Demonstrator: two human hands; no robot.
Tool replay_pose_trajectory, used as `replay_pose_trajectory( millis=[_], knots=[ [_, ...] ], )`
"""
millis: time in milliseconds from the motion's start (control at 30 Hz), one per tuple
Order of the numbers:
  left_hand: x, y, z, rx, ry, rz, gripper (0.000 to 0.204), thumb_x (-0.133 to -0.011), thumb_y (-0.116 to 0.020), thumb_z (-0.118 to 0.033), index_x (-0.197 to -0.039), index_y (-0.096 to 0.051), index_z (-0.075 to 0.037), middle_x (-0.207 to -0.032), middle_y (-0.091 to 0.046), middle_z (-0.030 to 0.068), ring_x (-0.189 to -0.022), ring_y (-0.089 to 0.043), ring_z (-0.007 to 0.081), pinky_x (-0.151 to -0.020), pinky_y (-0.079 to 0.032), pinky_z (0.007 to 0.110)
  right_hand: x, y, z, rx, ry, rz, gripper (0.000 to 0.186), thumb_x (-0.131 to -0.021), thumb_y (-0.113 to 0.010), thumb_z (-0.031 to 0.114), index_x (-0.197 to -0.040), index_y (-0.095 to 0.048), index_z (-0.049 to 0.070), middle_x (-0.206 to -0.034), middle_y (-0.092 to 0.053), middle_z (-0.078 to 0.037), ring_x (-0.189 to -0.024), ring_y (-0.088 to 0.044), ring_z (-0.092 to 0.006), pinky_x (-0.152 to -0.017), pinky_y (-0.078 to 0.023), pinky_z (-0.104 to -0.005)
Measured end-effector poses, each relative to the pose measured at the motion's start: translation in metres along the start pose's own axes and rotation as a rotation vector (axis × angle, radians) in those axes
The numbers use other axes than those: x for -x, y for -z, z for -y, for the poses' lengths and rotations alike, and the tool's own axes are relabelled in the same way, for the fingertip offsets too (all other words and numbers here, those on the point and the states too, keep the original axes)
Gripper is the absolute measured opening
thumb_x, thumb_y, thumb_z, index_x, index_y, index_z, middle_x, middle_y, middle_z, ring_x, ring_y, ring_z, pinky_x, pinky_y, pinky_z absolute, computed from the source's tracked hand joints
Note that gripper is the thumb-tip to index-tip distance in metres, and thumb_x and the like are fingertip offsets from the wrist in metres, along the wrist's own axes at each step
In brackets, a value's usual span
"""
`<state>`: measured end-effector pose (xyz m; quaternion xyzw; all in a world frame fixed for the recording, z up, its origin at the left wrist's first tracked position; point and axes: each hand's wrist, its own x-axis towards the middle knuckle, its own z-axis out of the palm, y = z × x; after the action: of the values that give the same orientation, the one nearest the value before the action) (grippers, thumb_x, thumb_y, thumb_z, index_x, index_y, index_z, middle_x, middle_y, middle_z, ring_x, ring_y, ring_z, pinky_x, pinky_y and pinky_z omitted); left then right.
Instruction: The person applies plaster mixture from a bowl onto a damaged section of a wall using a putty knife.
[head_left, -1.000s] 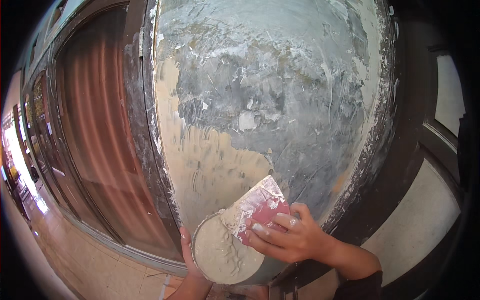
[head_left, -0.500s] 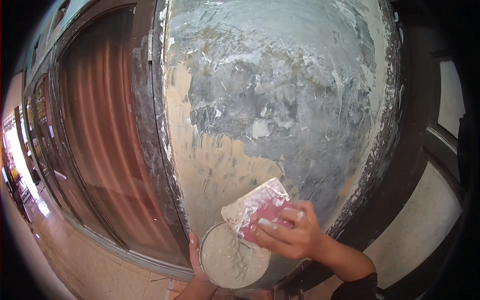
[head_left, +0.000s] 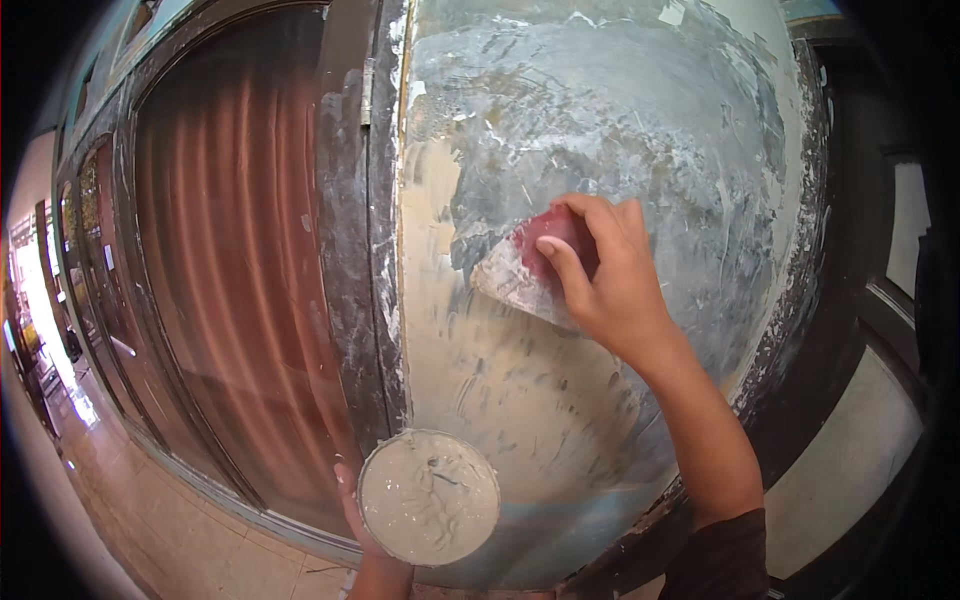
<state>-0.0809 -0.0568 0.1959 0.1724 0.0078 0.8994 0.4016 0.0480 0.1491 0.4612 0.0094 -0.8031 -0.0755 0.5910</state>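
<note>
My right hand (head_left: 622,280) grips a red putty scraper (head_left: 555,240), its wide blade smeared with pale putty and tilted against the wall (head_left: 690,230). Thumb and fingers close round the red part. Under the blade, a band of wet beige putty (head_left: 520,400) covers the lower left of the grey, patchy surface. Low in the view, my left hand (head_left: 352,505) supports a round tub (head_left: 428,433) from its left side; most of those fingers are hidden beneath and behind it. Thick cream putty (head_left: 425,510) with ridges fills the tub close to its rim.
Left of the wall stands a dark door frame (head_left: 350,200) with a hinge, beside glass backed by a reddish curtain (head_left: 235,280). Another dark frame with pale panels (head_left: 850,450) borders the right. Tiled floor (head_left: 200,500) shows at the lower left.
My right hand has carried the scraper from above the tub up to the wall. More of the lower wall now looks covered in beige putty. The view has shifted left.
</note>
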Motion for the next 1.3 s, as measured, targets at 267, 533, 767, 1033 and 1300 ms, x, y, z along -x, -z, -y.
replay_pose_trajectory(
  millis=[267, 533, 767, 1033, 1300],
  knots=[
    [-0.003, 0.012, -0.042, -0.106, -0.102, -0.074, 0.082, -0.101, -0.039, -0.074, -0.144, -0.060, -0.007, -0.145, -0.061, 0.0180, -0.127, -0.060, 0.0411, -0.106, -0.050, 0.063, -0.019, -0.045, -0.012, 0.140, -0.026, 0.005, 0.029, -0.094, -0.074, 0.021, -0.119, -0.066, 0.009, -0.109, -0.068, -0.006, -0.101, -0.050, -0.0306, -0.088, -0.034, -0.0463],
    [-0.005, 0.005, -0.064, 0.062, -0.136, -0.085, 0.080, -0.101, -0.039, -0.073, -0.138, -0.063, -0.006, -0.142, -0.063, 0.0175, -0.124, -0.061, 0.0409, -0.105, -0.052, 0.061, -0.030, -0.051, -0.013, 0.197, -0.050, -0.049, 0.027, -0.093, -0.074, 0.021, -0.117, -0.067, 0.009, -0.107, -0.069, -0.007, -0.102, -0.051, -0.0297, -0.088, -0.033, -0.0456],
    [-0.015, 0.029, -0.077, 0.002, -0.100, -0.079, 0.080, -0.102, -0.039, -0.071, -0.138, -0.063, -0.004, -0.139, -0.064, 0.0174, -0.122, -0.063, 0.0379, -0.104, -0.054, 0.056, -0.026, -0.052, -0.007, 0.255, -0.068, 0.048, 0.027, -0.092, -0.075, 0.021, -0.115, -0.068, 0.010, -0.109, -0.070, -0.007, -0.102, -0.052, -0.0297, -0.089, -0.033, -0.0457],
    [-0.018, 0.034, -0.086, -0.003, -0.156, -0.144, 0.079, -0.102, -0.040, -0.070, -0.137, -0.063, -0.003, -0.136, -0.066, 0.0200, -0.120, -0.065, 0.0372, -0.102, -0.056, 0.055, -0.024, -0.052, -0.005, 0.224, -0.060, 0.005, 0.027, -0.092, -0.075, 0.021, -0.115, -0.068, 0.009, -0.109, -0.071, -0.007, -0.102, -0.053, -0.0294, -0.090, -0.034, -0.0448],
    [-0.021, 0.030, -0.083, -0.022, -0.128, -0.053, 0.077, -0.103, -0.040, -0.069, -0.137, -0.064, -0.004, -0.135, -0.066, 0.0191, -0.119, -0.065, 0.0366, -0.103, -0.055, 0.054, -0.040, -0.048, -0.014, 0.250, -0.064, -0.085, 0.027, -0.092, -0.075, 0.022, -0.115, -0.068, 0.008, -0.108, -0.070, -0.006, -0.100, -0.053, -0.0279, -0.091, -0.034, -0.0432]
  ],
)
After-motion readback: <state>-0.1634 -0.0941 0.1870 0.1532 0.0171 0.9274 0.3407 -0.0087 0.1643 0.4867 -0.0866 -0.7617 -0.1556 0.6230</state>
